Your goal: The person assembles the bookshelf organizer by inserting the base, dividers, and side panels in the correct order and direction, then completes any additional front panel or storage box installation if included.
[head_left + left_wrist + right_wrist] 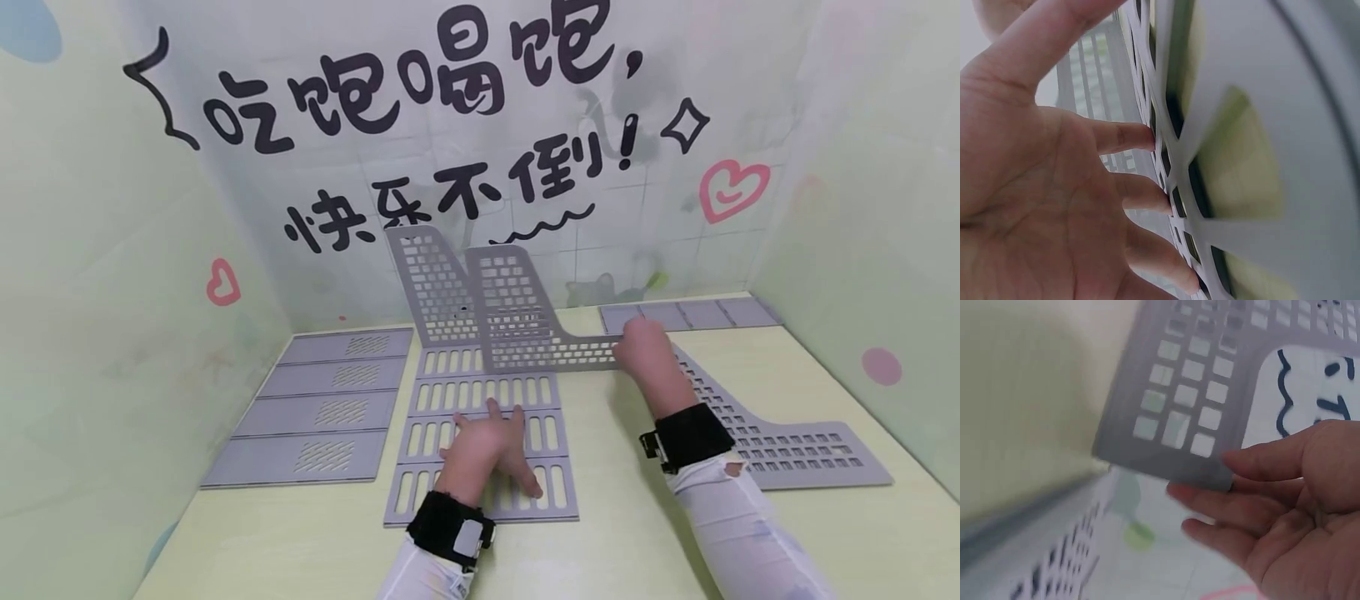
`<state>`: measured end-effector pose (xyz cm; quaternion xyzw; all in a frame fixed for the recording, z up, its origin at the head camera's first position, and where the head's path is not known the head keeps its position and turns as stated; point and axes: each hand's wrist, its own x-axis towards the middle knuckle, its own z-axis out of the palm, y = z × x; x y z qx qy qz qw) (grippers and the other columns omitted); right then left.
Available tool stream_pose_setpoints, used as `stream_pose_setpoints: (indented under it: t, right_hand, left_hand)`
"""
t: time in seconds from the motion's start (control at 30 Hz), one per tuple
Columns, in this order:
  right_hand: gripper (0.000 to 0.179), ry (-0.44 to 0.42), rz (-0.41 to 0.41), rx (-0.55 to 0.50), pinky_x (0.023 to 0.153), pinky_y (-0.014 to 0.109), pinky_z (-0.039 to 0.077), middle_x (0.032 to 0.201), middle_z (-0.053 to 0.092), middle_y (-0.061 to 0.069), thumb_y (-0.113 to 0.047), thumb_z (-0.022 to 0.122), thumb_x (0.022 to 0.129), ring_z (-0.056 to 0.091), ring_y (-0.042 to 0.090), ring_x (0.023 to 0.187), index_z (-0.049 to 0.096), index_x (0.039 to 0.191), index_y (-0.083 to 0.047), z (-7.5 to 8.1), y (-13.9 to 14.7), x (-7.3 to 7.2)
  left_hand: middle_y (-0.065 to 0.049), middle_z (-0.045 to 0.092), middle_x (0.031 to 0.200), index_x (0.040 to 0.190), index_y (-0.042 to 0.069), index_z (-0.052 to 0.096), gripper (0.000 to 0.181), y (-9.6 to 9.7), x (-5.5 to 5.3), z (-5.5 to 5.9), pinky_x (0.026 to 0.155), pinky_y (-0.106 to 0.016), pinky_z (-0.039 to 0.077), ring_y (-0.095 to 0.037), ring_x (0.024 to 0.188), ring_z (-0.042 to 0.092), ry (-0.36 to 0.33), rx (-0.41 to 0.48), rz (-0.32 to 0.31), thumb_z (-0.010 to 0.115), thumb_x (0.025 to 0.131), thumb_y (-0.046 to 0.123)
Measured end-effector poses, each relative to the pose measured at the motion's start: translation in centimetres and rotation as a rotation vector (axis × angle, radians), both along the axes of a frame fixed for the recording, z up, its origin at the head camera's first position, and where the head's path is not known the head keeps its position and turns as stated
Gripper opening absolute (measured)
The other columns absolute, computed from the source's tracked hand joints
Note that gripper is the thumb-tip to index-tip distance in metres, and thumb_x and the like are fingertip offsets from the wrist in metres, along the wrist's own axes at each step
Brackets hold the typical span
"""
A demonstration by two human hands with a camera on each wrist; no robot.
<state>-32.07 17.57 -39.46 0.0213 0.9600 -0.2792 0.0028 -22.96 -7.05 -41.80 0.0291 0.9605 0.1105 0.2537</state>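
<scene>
My left hand is spread over a grey slotted panel lying on the table. In the left wrist view its straight fingertips touch the slotted surface. My right hand pinches the low end of a grey L-shaped perforated panel between thumb and fingers; the right wrist view shows this panel's solid end border in the grip. That panel stands upright at the slotted panel's far right. Behind it on the left, a similar perforated panel also stands upright.
Left of the slotted panel lies a grey panel with small slanted cutouts. Another perforated L-shaped panel lies at the right, under and beyond my right forearm. A plain sectioned panel is at the back right. Printed walls enclose the table.
</scene>
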Motion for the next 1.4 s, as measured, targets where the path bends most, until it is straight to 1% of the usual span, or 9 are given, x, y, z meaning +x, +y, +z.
stream_pose_setpoints:
  t: [0.17,0.43,0.63,0.73,0.83,1.0,1.1,1.27,1.4]
  right_hand:
    - [0.059,-0.063,0.056,-0.087,0.116,0.057,0.050,0.155,0.049,0.037,0.002,0.048,0.093,0.054,0.049,0.140,0.046,0.150,0.016,-0.3,-2.7,0.0]
    - [0.065,-0.023,0.162,-0.141,0.104,0.050,0.054,0.159,0.045,0.037,-0.002,0.037,0.091,0.059,0.044,0.131,0.040,0.154,0.018,-1.0,-5.0,0.7]
    - [0.078,-0.061,0.206,-0.260,0.124,0.054,0.042,0.167,0.031,0.036,0.000,0.041,0.087,0.037,0.047,0.156,0.023,0.161,0.017,-1.4,-6.4,1.1]
    - [0.083,-0.080,0.233,-0.330,0.128,0.053,0.037,0.171,0.023,0.034,0.000,0.044,0.086,0.029,0.046,0.160,0.016,0.163,0.016,-1.5,-6.7,1.3]
    - [0.087,-0.112,0.241,-0.411,0.131,0.055,0.032,0.173,0.019,0.033,-0.002,0.050,0.088,0.026,0.047,0.161,0.011,0.164,0.014,-1.6,-7.0,1.6]
    - [0.101,-0.149,0.279,-0.507,0.124,0.047,0.038,0.172,0.021,0.034,-0.003,0.060,0.084,0.037,0.042,0.156,0.002,0.165,0.013,-1.5,-8.0,1.8]
    - [0.107,-0.186,0.288,-0.583,0.126,0.047,0.032,0.175,0.014,0.032,-0.001,0.061,0.083,0.033,0.039,0.158,-0.006,0.165,0.010,-1.6,-8.3,1.8]
    - [0.104,-0.247,0.306,-0.615,0.136,0.054,0.017,0.177,0.001,0.029,-0.002,0.060,0.088,0.013,0.041,0.166,-0.010,0.166,0.008,-1.5,-8.1,1.8]
    - [0.098,-0.258,0.318,-0.592,0.136,0.057,0.014,0.177,-0.002,0.029,-0.005,0.057,0.093,0.006,0.044,0.166,-0.006,0.166,0.008,-1.6,-7.5,1.7]
  left_hand:
    - [-0.018,0.003,0.181,0.171,0.028,0.023,0.131,0.3,-0.1,0.1,0.104,-0.094,0.029,-0.074,0.153,0.001,0.001,-0.007,-0.004,0.099,0.067,0.054]
    - [-0.018,0.004,0.181,0.171,0.027,0.024,0.131,0.2,-0.2,-0.1,0.101,-0.095,0.030,-0.075,0.152,0.003,0.002,-0.024,-0.010,0.099,0.067,0.055]
    - [-0.018,0.004,0.181,0.171,0.028,0.024,0.128,0.1,0.0,0.4,0.103,-0.095,0.030,-0.075,0.152,0.002,-0.002,-0.004,-0.017,0.098,0.069,0.053]
    - [-0.018,0.004,0.181,0.171,0.028,0.025,0.128,0.2,0.0,0.5,0.103,-0.094,0.030,-0.074,0.152,0.002,0.000,-0.003,-0.020,0.098,0.069,0.053]
    - [-0.019,0.003,0.181,0.171,0.028,0.024,0.129,0.2,0.0,0.5,0.103,-0.094,0.031,-0.075,0.152,0.001,-0.002,-0.011,-0.022,0.098,0.069,0.053]
    - [-0.021,0.004,0.180,0.171,0.026,0.025,0.130,0.2,-0.2,0.3,0.102,-0.094,0.032,-0.076,0.151,0.003,-0.001,-0.021,-0.022,0.099,0.068,0.054]
    - [-0.022,0.005,0.180,0.171,0.025,0.025,0.131,0.2,-0.3,0.2,0.099,-0.095,0.033,-0.077,0.150,0.005,0.009,-0.025,-0.039,0.099,0.067,0.055]
    - [-0.024,0.004,0.179,0.171,0.024,0.022,0.132,0.2,-0.4,0.0,0.097,-0.094,0.035,-0.077,0.150,0.005,0.001,-0.046,-0.066,0.098,0.068,0.057]
    - [-0.025,0.005,0.179,0.171,0.022,0.022,0.132,0.2,-0.5,-0.1,0.097,-0.094,0.036,-0.076,0.150,0.005,0.000,-0.055,-0.079,0.097,0.069,0.058]
